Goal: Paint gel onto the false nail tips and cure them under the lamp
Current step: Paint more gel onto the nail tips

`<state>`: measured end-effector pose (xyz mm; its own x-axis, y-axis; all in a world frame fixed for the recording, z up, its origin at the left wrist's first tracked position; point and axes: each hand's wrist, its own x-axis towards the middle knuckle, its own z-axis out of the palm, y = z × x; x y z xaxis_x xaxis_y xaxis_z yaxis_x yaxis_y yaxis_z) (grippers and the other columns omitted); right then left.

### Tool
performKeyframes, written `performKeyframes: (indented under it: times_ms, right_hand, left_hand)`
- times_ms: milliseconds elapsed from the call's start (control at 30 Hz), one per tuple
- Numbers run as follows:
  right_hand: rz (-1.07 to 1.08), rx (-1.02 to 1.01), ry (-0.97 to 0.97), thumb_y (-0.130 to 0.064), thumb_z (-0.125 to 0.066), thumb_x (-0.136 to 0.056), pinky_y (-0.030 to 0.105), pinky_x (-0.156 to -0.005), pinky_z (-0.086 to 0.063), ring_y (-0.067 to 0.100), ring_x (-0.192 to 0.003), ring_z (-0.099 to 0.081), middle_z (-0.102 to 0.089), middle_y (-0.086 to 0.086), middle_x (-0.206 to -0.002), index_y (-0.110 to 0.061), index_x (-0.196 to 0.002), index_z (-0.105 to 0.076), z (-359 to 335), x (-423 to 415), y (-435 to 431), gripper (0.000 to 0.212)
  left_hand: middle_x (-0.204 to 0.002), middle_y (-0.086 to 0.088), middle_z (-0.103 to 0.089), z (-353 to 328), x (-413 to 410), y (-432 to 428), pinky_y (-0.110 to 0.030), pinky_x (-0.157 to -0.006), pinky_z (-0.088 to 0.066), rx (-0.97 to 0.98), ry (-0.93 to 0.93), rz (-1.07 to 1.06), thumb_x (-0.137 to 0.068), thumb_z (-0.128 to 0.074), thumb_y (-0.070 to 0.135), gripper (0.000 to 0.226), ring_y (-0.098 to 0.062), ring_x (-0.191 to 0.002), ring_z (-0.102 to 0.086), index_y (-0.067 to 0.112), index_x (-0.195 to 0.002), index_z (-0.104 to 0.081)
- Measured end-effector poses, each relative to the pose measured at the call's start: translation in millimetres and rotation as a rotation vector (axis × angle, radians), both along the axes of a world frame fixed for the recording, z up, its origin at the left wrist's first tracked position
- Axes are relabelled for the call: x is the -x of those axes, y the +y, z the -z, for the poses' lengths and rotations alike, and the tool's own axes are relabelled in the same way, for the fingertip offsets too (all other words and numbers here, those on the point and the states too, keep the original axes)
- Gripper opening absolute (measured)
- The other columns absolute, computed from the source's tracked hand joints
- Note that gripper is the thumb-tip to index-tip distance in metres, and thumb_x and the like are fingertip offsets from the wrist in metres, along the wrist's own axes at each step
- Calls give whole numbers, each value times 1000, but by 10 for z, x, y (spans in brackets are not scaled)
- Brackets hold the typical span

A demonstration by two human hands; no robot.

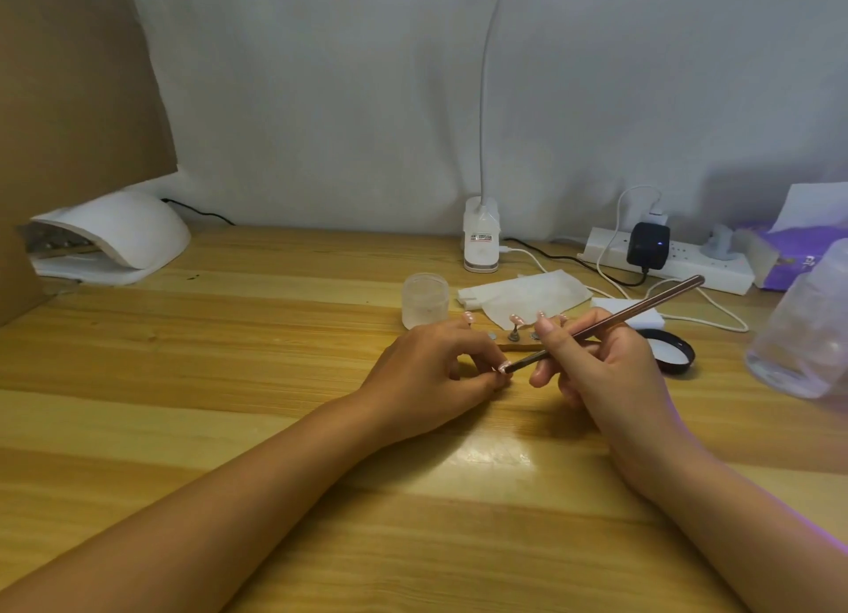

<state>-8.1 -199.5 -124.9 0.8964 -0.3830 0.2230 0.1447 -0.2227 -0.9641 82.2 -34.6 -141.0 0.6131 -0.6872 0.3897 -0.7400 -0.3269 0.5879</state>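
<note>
Gel painting at the centre of a pale wooden table (206, 429).
Left hand (431, 374) pinches a small pink false nail tip (504, 367); right hand (605, 369) grasps a slim bronze metal brush (610, 321), bristles touching that tip. Just beyond: pink tips on small stands (515, 323), frosted round jar (424, 300). Far left: white domed curing lamp (114, 236).

Copper brush (610, 319), pink nail tip (504, 366)

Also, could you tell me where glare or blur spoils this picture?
Head view: a pale glare patch lies on the table, low in mid-frame; the clear bottle at the right edge is smeared and stretched; the nail tip under the brush is small but legible.
</note>
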Motion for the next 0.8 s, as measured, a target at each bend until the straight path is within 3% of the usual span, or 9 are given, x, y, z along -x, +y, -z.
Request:
performKeyframes:
  times_ms: [133,233,333,433,500,567,667,733,800]
  right_hand:
    - [-18,11,7,-45,-60,-82,13,-43,-39,4,-42,-48,-70,6,-63,-15,-89,-61,-8,-6,15,31]
    - [-17,35,17,-54,-58,-73,16,-45,-40,4,-44,-50,-70,5,-64,-15,-90,-60,-8,-7,19,42]
    - [4,56,25,-52,-57,-79,20,-51,-40,2,-47,-54,-71,4,-67,-19,-90,-58,15,-15,6,35]
    - [29,53,10,-40,-58,-91,18,-48,-41,4,-48,-54,-71,4,-67,-21,-89,-59,41,-22,-21,18]
    - [50,41,-2,-37,-58,-93,15,-46,-41,5,-47,-53,-71,3,-67,-20,-90,-59,46,-19,-31,17]
    - [77,14,-19,-35,-58,-94,13,-44,-40,4,-45,-52,-71,3,-66,-19,-88,-60,40,-17,-35,18]
    - [78,-25,-23,-33,-58,-95,12,-42,-39,3,-43,-48,-69,2,-62,-18,-87,-60,21,-13,-38,17]
    - [33,-22,-7,-33,-58,-94,13,-42,-39,4,-44,-48,-68,3,-61,-17,-88,-60,14,-11,-25,17]
    - [-5,-4,2,-32,-57,-94,13,-44,-40,5,-45,-49,-69,4,-62,-17,-89,-60,13,-7,-12,16]
  left_hand:
    - [-82,17,-59,0,10,-6,-24,-64,-40,3,-23,-1,-86,-75,31,6,20,-63,-49,28,-91,-74]
    - [-78,20,-57,-7,17,-13,-41,-82,-53,2,-24,-14,-86,-75,31,7,14,-60,-50,28,-92,-74]
    - [-76,32,-55,-19,25,-15,-49,-93,-51,5,-27,-13,-86,-74,31,5,8,-56,-50,29,-91,-74]
    - [-76,38,-53,-27,39,-14,-50,-95,-50,2,-37,-8,-87,-73,31,5,13,-58,-50,28,-90,-73]
    - [-73,29,-55,-23,38,-11,-47,-92,-51,5,-43,-8,-88,-73,31,3,16,-59,-49,28,-88,-73]
    - [-72,23,-54,-18,33,-8,-32,-76,-51,8,-51,-6,-88,-72,33,3,14,-58,-49,29,-89,-72]
    - [-73,34,-56,-25,30,-4,-4,-59,-30,1,-63,-5,-89,-71,32,2,2,-53,-48,30,-89,-72]
    - [-74,38,-55,-28,20,-1,1,-59,-30,0,-67,-4,-88,-72,29,1,-2,-51,-47,30,-90,-71]
    - [-73,33,-56,-22,12,-5,-5,-57,-29,-1,-68,-9,-87,-73,29,4,-2,-52,-47,31,-90,-71]
